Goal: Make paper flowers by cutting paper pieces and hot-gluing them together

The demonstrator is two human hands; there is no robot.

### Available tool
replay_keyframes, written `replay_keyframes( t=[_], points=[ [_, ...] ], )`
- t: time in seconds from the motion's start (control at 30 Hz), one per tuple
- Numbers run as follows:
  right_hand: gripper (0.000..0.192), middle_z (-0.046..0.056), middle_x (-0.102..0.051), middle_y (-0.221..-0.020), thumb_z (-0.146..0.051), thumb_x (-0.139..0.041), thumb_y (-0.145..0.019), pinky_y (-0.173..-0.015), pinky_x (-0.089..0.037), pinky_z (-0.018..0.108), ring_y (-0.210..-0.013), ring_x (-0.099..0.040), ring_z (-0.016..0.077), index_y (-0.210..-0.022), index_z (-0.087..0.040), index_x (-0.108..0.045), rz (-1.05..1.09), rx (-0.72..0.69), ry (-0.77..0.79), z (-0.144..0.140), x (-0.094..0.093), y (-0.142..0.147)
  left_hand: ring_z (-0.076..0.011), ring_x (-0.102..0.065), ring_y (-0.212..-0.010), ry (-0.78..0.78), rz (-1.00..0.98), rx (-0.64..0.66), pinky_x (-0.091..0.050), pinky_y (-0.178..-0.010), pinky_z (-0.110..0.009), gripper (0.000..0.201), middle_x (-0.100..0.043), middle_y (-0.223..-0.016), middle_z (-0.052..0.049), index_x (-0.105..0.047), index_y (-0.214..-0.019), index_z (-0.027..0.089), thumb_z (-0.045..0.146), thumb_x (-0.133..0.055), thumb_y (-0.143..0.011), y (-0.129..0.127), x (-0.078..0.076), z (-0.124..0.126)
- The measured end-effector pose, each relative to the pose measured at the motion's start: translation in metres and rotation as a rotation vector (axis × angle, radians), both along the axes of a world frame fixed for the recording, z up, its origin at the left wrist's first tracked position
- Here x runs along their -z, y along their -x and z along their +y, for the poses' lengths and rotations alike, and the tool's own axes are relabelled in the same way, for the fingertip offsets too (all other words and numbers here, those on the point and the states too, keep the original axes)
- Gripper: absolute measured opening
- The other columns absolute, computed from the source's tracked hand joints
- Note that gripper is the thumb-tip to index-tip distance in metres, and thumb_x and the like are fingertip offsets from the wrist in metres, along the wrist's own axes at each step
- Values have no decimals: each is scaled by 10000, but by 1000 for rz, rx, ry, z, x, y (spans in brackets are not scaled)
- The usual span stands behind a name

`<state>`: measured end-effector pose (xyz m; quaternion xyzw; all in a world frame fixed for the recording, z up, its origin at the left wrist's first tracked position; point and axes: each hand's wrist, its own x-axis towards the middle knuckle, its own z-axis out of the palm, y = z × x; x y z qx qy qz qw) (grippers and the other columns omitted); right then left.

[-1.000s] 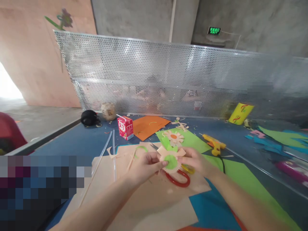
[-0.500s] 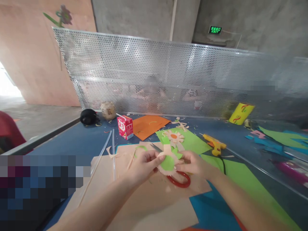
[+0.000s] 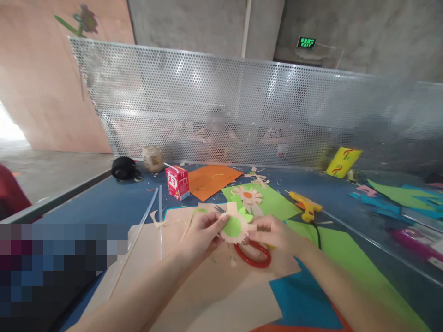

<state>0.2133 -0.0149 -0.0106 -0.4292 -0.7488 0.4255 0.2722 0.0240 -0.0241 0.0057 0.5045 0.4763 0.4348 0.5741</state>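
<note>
Between my two hands is a paper flower (image 3: pixel 233 227) with a green round centre, a fringed peach ring and petals in peach and green. My left hand (image 3: pixel 206 229) pinches its left edge, thumb on the front. On the other side, my right hand (image 3: pixel 273 234) is closed on a peach petal at the right edge. Beneath the flower lie scissors (image 3: pixel 265 263) with red handles, on peach paper sheets (image 3: pixel 194 286); their blades are partly covered. Just beyond sits another paper flower (image 3: pixel 248 195), peach with an orange centre, on a green sheet (image 3: pixel 277 203).
A yellow glue gun (image 3: pixel 306 206) with a black cord lies to the right. A red drink carton (image 3: pixel 177 183) stands at the left, near clear glue sticks (image 3: pixel 160 230) and an orange sheet (image 3: pixel 211 181). A perforated metal screen (image 3: pixel 194 92) closes off the table's back.
The flower in my hands has been turned, and its green centre now faces me more fully. My right fingers have shifted onto a peach petal. The view has moved slightly.
</note>
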Motion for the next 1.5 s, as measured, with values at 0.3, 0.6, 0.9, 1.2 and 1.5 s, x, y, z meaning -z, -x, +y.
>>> replay_keyframes(
  t=[0.3,0.6,0.9,1.2,1.5],
  points=[
    [246,29,-643,-817,-397,-560,-761,-676,-449,256,-783,-577,178,-813,-170,-640,91,-77,-6,-1,0,-5,-77,-394,-480,-228,134,-10,-308,-465,-192,352,-444,-488,37,-503,-520,149,462,-574,-665,6,13,10],
    [232,16,-617,-708,-394,-564,-763,-680,-448,286,-753,-565,187,-778,-174,-636,2,4,-81,1,5,0,-86,-407,-488,-197,160,-7,-325,-473,-196,349,-462,-498,32,-533,-538,160,479,-555,-677,5,10,6],
    [215,22,-625,-730,-358,-565,-764,-633,-441,270,-710,-561,166,-734,-157,-637,14,42,-35,2,5,-1,-65,-377,-447,-101,77,18,-290,-438,-181,324,-456,-447,42,-555,-532,144,446,-614,-635,3,3,3],
    [241,34,-621,-792,-383,-538,-781,-621,-431,257,-715,-558,163,-800,-156,-618,12,36,-2,0,7,-1,-46,-338,-429,-31,-110,209,-230,-413,-176,284,-443,-484,65,-549,-622,147,392,-689,-586,-2,19,7],
    [189,22,-641,-753,-273,-487,-800,-686,-433,256,-735,-588,156,-692,-176,-608,-115,49,-142,3,-6,-2,-71,-367,-442,-241,211,-99,-259,-434,-193,343,-417,-440,58,-460,-517,160,452,-609,-617,6,17,15]
  ],
)
